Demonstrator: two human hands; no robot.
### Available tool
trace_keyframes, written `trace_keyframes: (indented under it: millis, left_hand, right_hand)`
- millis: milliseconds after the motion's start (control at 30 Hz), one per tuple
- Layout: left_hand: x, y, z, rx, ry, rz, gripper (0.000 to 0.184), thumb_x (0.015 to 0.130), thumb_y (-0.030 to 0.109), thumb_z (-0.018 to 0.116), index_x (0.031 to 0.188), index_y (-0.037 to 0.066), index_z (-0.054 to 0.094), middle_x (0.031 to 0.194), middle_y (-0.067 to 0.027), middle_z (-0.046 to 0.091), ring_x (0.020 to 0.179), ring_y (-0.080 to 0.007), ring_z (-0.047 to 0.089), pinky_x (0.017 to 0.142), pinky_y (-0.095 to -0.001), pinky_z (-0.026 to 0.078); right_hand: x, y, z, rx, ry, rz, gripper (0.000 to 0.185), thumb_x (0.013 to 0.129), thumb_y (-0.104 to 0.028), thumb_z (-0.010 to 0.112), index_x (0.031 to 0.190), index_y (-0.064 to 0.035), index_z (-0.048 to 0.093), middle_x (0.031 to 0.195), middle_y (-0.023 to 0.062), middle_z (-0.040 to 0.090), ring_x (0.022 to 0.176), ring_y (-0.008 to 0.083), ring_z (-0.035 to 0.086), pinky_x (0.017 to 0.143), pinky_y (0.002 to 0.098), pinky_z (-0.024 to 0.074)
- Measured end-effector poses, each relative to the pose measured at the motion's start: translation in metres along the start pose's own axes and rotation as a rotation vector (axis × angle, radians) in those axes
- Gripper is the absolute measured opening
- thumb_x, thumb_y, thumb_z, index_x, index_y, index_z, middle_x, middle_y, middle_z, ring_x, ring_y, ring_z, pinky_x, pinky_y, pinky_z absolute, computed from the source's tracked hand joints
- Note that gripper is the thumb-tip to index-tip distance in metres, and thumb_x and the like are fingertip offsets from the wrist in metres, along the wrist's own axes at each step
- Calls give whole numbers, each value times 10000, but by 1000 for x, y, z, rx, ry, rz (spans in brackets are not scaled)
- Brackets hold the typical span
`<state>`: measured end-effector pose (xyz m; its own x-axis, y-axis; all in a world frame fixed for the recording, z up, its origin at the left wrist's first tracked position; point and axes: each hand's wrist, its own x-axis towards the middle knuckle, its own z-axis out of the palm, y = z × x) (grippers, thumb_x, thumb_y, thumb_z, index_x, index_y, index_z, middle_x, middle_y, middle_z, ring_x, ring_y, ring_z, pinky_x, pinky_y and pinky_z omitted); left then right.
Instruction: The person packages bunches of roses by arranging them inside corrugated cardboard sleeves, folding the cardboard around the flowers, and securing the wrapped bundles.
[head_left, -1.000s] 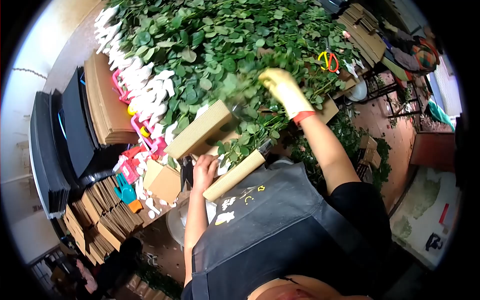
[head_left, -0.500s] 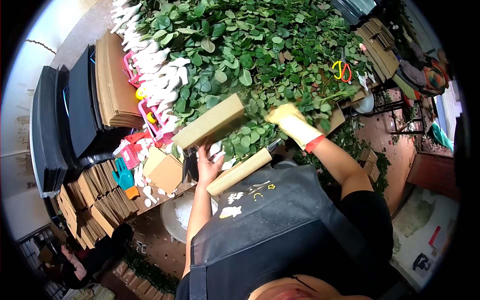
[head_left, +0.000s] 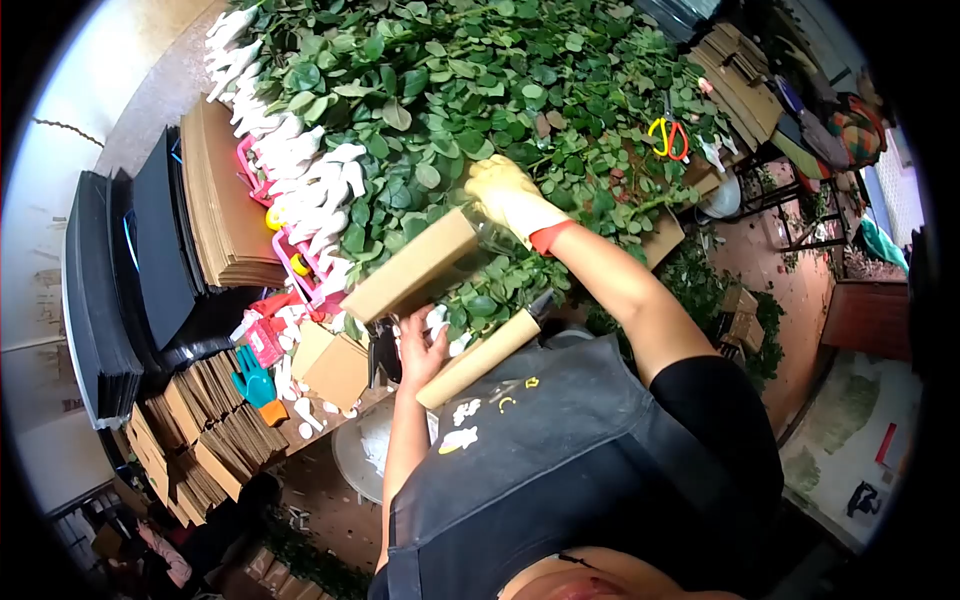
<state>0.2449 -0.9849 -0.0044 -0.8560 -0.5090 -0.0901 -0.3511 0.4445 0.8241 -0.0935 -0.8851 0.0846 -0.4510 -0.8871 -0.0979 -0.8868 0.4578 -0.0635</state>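
Note:
A corrugated cardboard wrap stands around a bunch of leafy stems (head_left: 490,295), its far flap (head_left: 410,268) raised and its near flap (head_left: 480,360) against my apron. My bare left hand (head_left: 418,352) is at the left end of the wrap, thumb and fingers apart beside a white-covered flower head (head_left: 437,318). Some of its fingertips are hidden below the far flap. My right hand (head_left: 505,198), in a pale yellow glove with a red cuff, is above the far flap's right end, among the leaves. Its fingers are curled; what they hold is hidden.
Leafy stems (head_left: 450,80) cover the table, with white-covered heads (head_left: 330,185) along the left. Yellow-and-red-handled scissors (head_left: 668,140) lie at the right. Cardboard stacks (head_left: 220,210), a teal glove (head_left: 252,378) and a pink crate (head_left: 305,270) stand left. Another person is at the lower left.
My right hand has moved left and up in the view, from over the stems at the right to behind the far flap. My left hand stays by the wrap. The whole view has shifted slightly.

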Motion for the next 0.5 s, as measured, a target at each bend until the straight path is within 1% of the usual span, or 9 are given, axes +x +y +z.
trace_keyframes:
  millis: [33,100,167,233,267,300,367,467,500]
  left_hand:
    - [0,6,-2,46,-10,-16,512,899,195,800,1366,96,613,1143,-168,587,996,-313,662,841,-406,579]
    - [0,11,-4,32,-28,-56,522,899,206,799,1375,99,612,1150,-172,600,993,-314,668,845,-412,578]
    - [1,6,-3,34,-19,-24,522,900,209,796,1376,99,615,1165,-176,610,1002,-314,673,850,-415,579]
    - [1,4,0,13,-17,-14,523,898,211,796,1377,101,616,1179,-180,618,1012,-314,677,855,-417,580]
    - [0,5,2,-9,-16,-22,524,897,213,796,1376,102,617,1186,-181,622,1016,-314,678,858,-417,581]
    - [1,3,-1,-25,-14,-26,525,895,214,797,1375,103,618,1192,-182,625,1021,-314,680,861,-417,581]
    - [2,9,-3,-61,-18,-29,520,894,218,796,1369,99,619,1186,-182,632,1026,-332,677,888,-416,577]
    - [2,16,-7,20,-15,-31,523,895,219,795,1370,92,617,1186,-193,628,1032,-345,677,899,-417,577]
    - [1,16,-6,-9,-9,-27,525,893,220,797,1370,93,618,1184,-196,627,1029,-348,679,901,-420,577]
  right_hand:
    - [-1,1,-17,51,70,20,133,868,-248,750,952,-148,773,1083,26,724,1133,195,661,1103,373,430]
    - [-12,-6,-76,-124,311,-27,67,898,-220,721,886,-177,770,1007,13,731,1037,175,683,1096,376,441]
    - [-19,-4,-127,-107,272,-42,118,930,-236,706,862,-161,766,916,41,734,865,218,715,1014,406,514]
    - [-4,19,-116,20,262,-137,140,944,-246,710,900,-123,760,900,81,742,851,275,732,843,425,580]
    - [2,34,-102,225,205,-163,156,959,-243,711,961,-90,742,897,126,742,805,331,727,674,439,580]
    - [4,37,-120,-58,63,-174,185,982,-214,684,1068,-53,714,935,137,753,715,275,710,648,438,567]
    - [15,72,-85,264,484,-226,211,1003,-119,600,1170,-7,666,1070,120,753,698,182,681,727,420,585]
    - [9,60,-95,16,412,-250,277,988,-62,543,1223,-66,691,1173,109,751,876,156,702,1140,394,453]
    - [14,62,-90,-304,59,-96,291,969,-66,560,1219,-94,706,1147,100,758,944,169,712,1226,396,380]
